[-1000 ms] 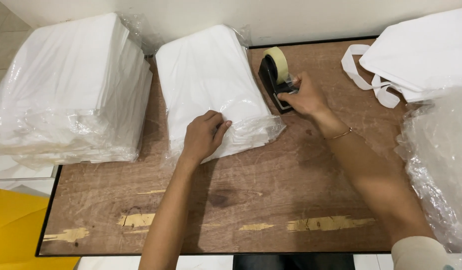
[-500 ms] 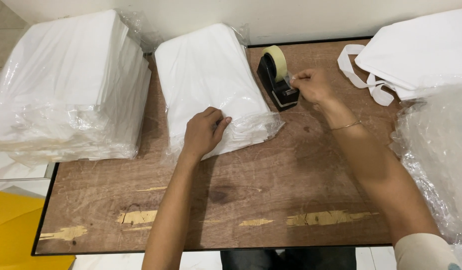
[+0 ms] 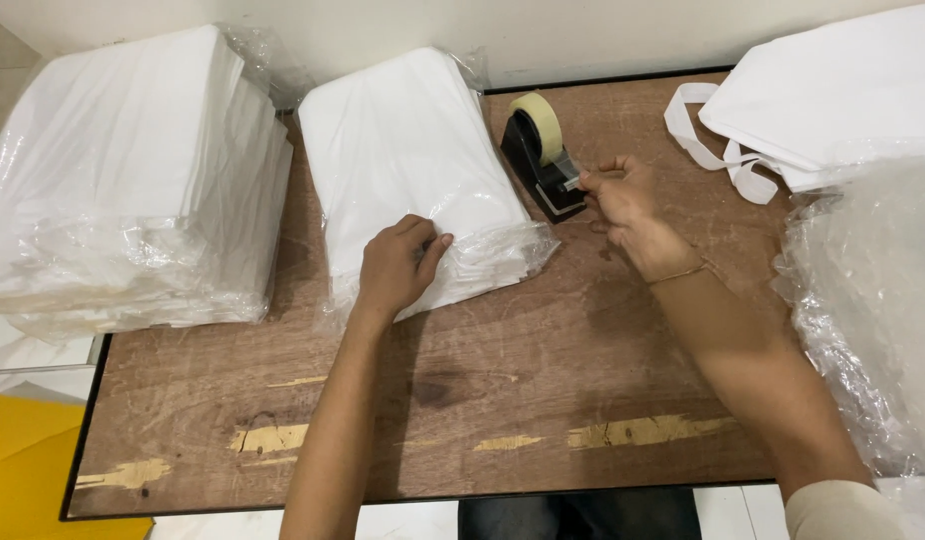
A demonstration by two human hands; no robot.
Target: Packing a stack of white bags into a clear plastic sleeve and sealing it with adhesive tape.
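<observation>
Head view: worn wooden tabletop against a pale wall | left hand lies flat, fingers spread, on a plastic-wrapped stack of white fabric | right hand pinches a clear tape end at the black tape dispenser just beside that stack | larger wrapped stack far left, white bags right.
</observation>
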